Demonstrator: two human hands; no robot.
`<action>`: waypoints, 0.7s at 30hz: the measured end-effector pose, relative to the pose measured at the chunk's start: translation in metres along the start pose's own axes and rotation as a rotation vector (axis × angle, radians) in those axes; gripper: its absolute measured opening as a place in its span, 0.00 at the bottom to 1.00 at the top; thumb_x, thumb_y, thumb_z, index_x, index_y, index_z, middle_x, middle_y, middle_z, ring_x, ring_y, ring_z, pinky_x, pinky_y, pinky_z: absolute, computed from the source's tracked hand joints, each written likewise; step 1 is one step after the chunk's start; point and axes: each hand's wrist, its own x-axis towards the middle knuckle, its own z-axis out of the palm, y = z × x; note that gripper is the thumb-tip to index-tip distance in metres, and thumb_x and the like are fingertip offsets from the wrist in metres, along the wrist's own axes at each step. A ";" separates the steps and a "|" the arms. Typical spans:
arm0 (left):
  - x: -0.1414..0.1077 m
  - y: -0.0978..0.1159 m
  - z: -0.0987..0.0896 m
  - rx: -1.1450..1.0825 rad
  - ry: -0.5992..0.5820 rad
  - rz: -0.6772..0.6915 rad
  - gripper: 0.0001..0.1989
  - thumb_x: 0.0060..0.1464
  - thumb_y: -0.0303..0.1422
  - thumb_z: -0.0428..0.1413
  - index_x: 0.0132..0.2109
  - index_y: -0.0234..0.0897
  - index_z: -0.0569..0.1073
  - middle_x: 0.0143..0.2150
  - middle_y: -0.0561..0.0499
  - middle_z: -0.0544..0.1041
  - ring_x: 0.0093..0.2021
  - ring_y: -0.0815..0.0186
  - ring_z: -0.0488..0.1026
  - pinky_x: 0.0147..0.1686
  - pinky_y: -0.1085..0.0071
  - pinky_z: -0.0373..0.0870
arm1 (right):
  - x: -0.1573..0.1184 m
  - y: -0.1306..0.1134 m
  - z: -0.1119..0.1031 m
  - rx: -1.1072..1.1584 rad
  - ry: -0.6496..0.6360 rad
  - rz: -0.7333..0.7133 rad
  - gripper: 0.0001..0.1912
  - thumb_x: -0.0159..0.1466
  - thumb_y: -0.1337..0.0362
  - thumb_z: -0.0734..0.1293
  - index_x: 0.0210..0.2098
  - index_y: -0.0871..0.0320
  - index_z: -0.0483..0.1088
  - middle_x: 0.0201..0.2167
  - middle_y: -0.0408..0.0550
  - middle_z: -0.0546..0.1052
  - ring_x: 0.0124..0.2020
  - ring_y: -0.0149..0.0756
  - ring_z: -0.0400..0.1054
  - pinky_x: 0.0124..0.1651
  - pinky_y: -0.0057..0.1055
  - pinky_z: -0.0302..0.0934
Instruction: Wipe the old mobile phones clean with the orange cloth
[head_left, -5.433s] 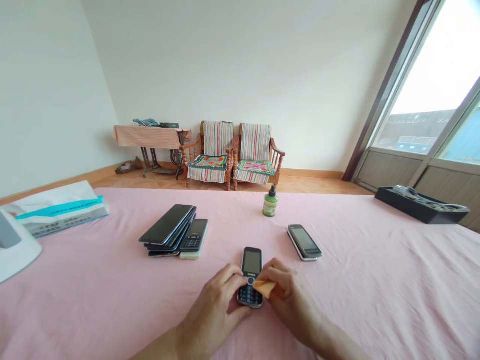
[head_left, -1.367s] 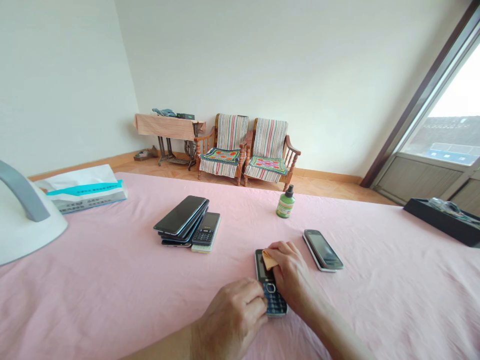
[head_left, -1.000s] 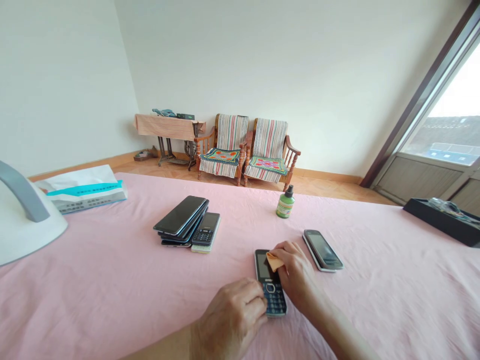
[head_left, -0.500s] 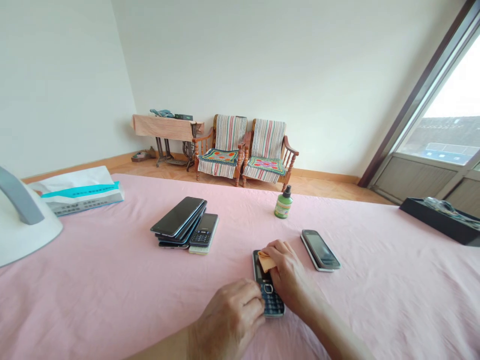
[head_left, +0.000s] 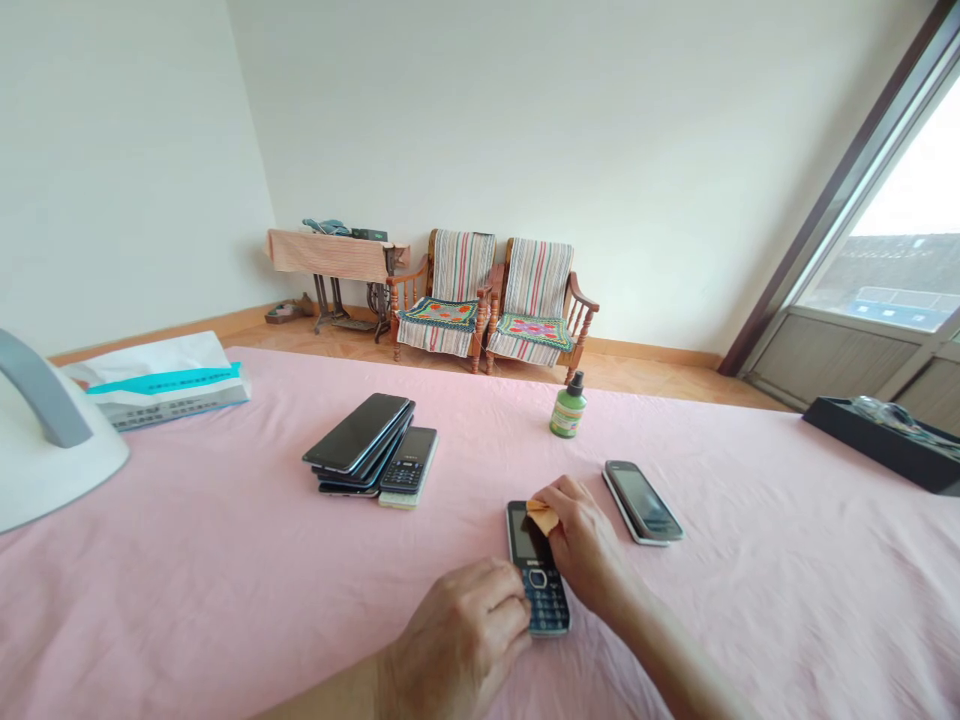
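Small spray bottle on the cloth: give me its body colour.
The spray bottle is green; the head view shows it best.

Our left hand (head_left: 465, 625) and right hand (head_left: 585, 540) are bare, with rounded knuckles; our forearms (head_left: 679, 650) are bare too, smooth in outline, narrowing toward the wrists.

Smartphone stack (head_left: 358, 432) left of centre; keypad phone (head_left: 409, 460) just right of it. Spray bottle (head_left: 568, 408) right of centre, behind touchscreen phone (head_left: 643, 500). Tray (head_left: 877, 445) at right edge. All on tablecloth (head_left: 247, 560). Two armchairs (head_left: 461, 265) behind.
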 end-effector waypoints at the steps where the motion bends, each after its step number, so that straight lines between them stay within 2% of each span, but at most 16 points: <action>1: 0.000 0.000 0.000 0.001 0.003 0.003 0.04 0.55 0.22 0.57 0.36 0.34 0.72 0.36 0.51 0.75 0.37 0.64 0.73 0.38 0.70 0.74 | 0.000 0.000 0.000 -0.003 0.000 0.000 0.18 0.55 0.82 0.56 0.34 0.59 0.70 0.34 0.49 0.69 0.38 0.38 0.63 0.40 0.31 0.56; 5: -0.001 -0.001 0.000 -0.001 0.000 0.016 0.04 0.54 0.22 0.58 0.35 0.34 0.72 0.35 0.51 0.74 0.37 0.64 0.73 0.37 0.70 0.73 | 0.000 -0.002 0.001 0.007 -0.015 -0.017 0.19 0.55 0.82 0.56 0.36 0.59 0.71 0.36 0.49 0.70 0.39 0.38 0.62 0.41 0.30 0.56; 21: -0.001 -0.001 0.001 0.002 0.007 0.017 0.04 0.56 0.22 0.57 0.36 0.34 0.72 0.36 0.52 0.74 0.38 0.65 0.73 0.39 0.71 0.73 | 0.001 0.002 0.001 0.021 0.019 -0.021 0.18 0.54 0.83 0.56 0.33 0.59 0.72 0.33 0.48 0.70 0.38 0.37 0.63 0.41 0.30 0.56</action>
